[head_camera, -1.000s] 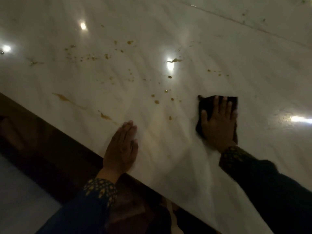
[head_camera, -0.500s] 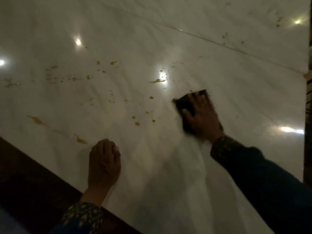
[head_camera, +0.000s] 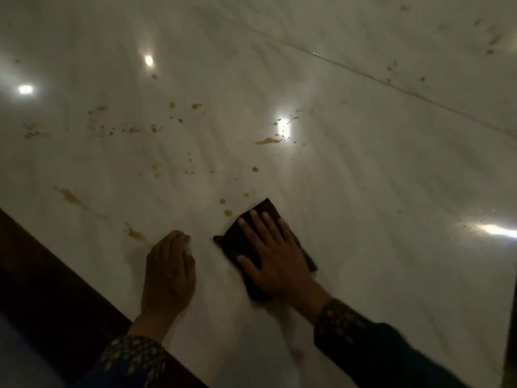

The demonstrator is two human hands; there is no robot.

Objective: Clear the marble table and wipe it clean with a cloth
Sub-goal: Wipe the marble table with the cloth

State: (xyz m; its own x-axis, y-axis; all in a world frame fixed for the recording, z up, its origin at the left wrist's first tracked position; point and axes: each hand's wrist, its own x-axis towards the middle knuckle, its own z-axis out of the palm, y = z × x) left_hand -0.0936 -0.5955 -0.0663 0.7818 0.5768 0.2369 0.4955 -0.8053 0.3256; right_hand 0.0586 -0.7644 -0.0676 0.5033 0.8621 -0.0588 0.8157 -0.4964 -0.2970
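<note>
The white marble table fills most of the view and shines with lamp reflections. A dark folded cloth lies flat on it near the front edge. My right hand presses down on the cloth with fingers spread. My left hand rests on the marble just left of the cloth, fingers curled under, holding nothing. Orange-brown drops sit right by the cloth's far left corner. More splashes and a smear spread across the left and middle of the top.
The table's dark front edge runs diagonally from the left side to the bottom middle. A seam crosses the marble at the upper right, with a few dark specks beyond it.
My right hand has slid the cloth toward the front edge and closer to my left hand. The left hand's fingers went from flat to curled.
</note>
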